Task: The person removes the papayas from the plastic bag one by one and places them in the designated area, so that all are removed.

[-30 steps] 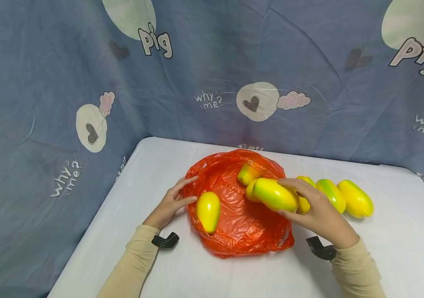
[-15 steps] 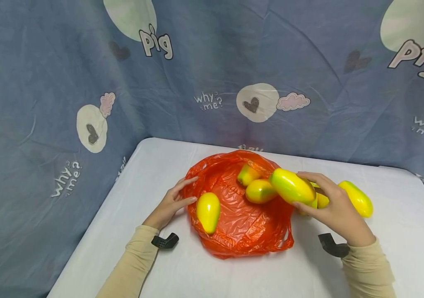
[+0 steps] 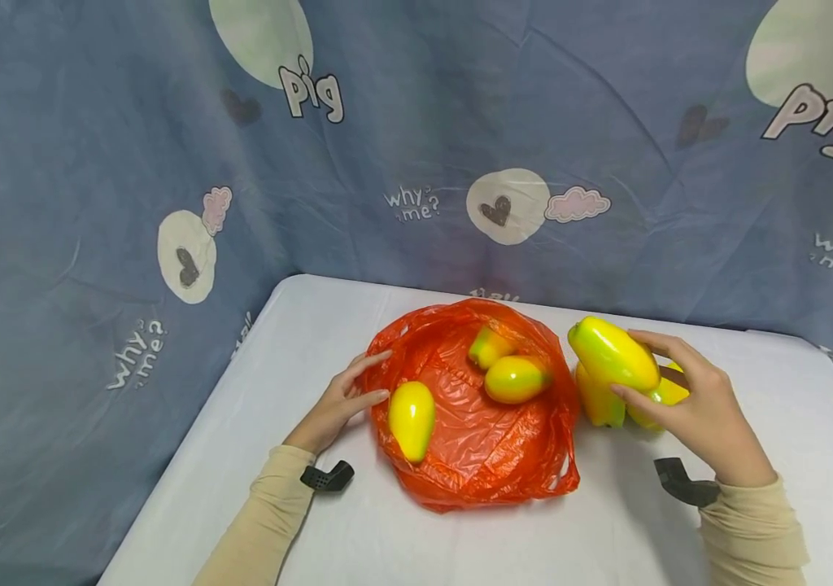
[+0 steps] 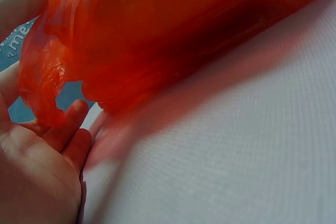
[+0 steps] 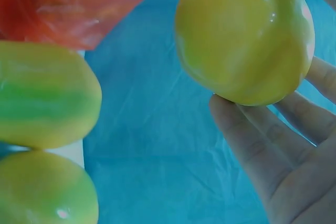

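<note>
My right hand (image 3: 702,407) holds a glossy yellow papaya (image 3: 610,352) with a green tip, thumb on the near side and fingers on the far side. It hangs right of the red plastic bag (image 3: 460,480), above other papayas (image 3: 602,400). In the right wrist view, my fingers (image 5: 252,150) lie along the round end of the held papaya (image 5: 244,40). My left hand (image 3: 332,411) rests at the bag's left rim, fingers and thumb extended. Inside the bag lie a yellow mango-shaped fruit (image 3: 412,419), a rounder one (image 3: 515,379) and a partly covered one (image 3: 490,347).
Several yellow-green fruits, including one (image 5: 47,95) in the right wrist view, lie on the white table (image 3: 299,521) right of the bag. A blue printed curtain (image 3: 416,146) hangs behind and left of the table. A bag handle loop (image 4: 47,103) hangs by my left fingers.
My right hand has moved right with the papaya, from over the bag to above the fruits beside it. The rounder fruit in the bag is now uncovered. My left hand has stayed at the rim.
</note>
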Motion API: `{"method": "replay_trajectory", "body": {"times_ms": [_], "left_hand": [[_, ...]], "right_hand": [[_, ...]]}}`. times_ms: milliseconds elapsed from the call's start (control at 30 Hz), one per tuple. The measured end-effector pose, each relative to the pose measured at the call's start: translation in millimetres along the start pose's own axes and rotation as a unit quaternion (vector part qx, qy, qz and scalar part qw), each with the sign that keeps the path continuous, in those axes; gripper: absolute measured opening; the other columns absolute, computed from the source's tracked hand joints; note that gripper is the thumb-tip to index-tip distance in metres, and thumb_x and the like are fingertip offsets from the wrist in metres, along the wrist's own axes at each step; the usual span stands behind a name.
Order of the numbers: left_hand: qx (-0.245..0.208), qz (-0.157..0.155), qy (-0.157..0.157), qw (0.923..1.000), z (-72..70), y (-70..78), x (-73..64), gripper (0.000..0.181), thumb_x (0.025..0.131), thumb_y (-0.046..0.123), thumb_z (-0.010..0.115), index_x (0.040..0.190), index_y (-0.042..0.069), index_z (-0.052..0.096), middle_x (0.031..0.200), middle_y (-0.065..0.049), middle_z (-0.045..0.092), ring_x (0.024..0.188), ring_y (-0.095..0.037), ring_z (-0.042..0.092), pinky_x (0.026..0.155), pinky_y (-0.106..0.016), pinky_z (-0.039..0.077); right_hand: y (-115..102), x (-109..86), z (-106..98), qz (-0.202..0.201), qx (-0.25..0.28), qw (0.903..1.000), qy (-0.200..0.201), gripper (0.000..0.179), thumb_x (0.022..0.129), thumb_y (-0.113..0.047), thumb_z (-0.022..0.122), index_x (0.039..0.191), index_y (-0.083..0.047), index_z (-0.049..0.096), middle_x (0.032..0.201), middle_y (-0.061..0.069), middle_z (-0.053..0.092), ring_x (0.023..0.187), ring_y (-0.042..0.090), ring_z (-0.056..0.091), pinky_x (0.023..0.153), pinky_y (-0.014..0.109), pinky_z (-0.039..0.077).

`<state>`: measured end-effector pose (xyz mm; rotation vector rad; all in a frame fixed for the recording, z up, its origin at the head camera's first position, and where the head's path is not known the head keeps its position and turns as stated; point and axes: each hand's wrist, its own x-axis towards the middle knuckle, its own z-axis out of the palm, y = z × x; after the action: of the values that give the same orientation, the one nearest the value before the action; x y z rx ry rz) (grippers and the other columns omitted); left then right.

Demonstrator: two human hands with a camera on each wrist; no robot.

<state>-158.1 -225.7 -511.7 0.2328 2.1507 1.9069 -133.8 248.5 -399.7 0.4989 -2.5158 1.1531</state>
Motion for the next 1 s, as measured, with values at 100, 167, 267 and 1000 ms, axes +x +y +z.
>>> {"method": "replay_trajectory", "body": {"times_ms": [100, 167, 267, 1000], "left_hand": [[0.002, -0.001, 0.004, 1.0, 0.5, -0.2, -0.8, 0.059, 0.096, 0.024, 0.072, 0.151, 0.034, 0.051, 0.173, 0.002, 0.015, 0.162, -0.026, 0.008, 0.132, -0.056, 0.008], [0.002, -0.003, 0.007, 1.0, 0.9, -0.2, -1.4, 0.059, 0.096, 0.024, 0.072, 0.15, 0.035, 0.052, 0.174, 0.001, 0.014, 0.163, -0.026, 0.007, 0.132, -0.056, 0.008], [0.004, -0.004, 0.007, 1.0, 1.5, 0.2, -1.6, 0.059, 0.096, 0.024, 0.072, 0.15, 0.035, 0.052, 0.174, 0.001, 0.014, 0.163, -0.026, 0.009, 0.133, -0.054, 0.01], [0.004, -0.008, 0.009, 0.9999, 1.2, -1.1, 0.5, 0.058, 0.096, 0.025, 0.073, 0.149, 0.035, 0.053, 0.174, -0.001, 0.011, 0.163, -0.027, 0.008, 0.133, -0.051, 0.013]], "right_hand": [[3, 0.3, -5, 0.008, 0.001, 0.9999, 0.008, 0.078, 0.07, 0.004, 0.092, 0.14, -0.015, 0.063, 0.131, -0.024, 0.059, 0.117, -0.01, 0.055, 0.093, -0.003, 0.043], [4, 0.2, -8, 0.015, 0.004, 0.9998, 0.015, 0.077, 0.071, 0.004, 0.091, 0.14, -0.015, 0.063, 0.13, -0.024, 0.059, 0.117, -0.009, 0.055, 0.092, -0.004, 0.043], [4, -0.9, -14, 0.027, 0.006, 0.9994, 0.022, 0.076, 0.073, 0.003, 0.091, 0.141, -0.015, 0.062, 0.131, -0.025, 0.059, 0.119, -0.01, 0.054, 0.092, -0.003, 0.043], [49, -29.6, -48, 0.152, -0.057, 0.9853, 0.053, 0.074, 0.087, -0.021, 0.085, 0.152, -0.02, 0.05, 0.149, -0.015, 0.054, 0.117, -0.025, 0.039, 0.086, -0.01, 0.036]]}}
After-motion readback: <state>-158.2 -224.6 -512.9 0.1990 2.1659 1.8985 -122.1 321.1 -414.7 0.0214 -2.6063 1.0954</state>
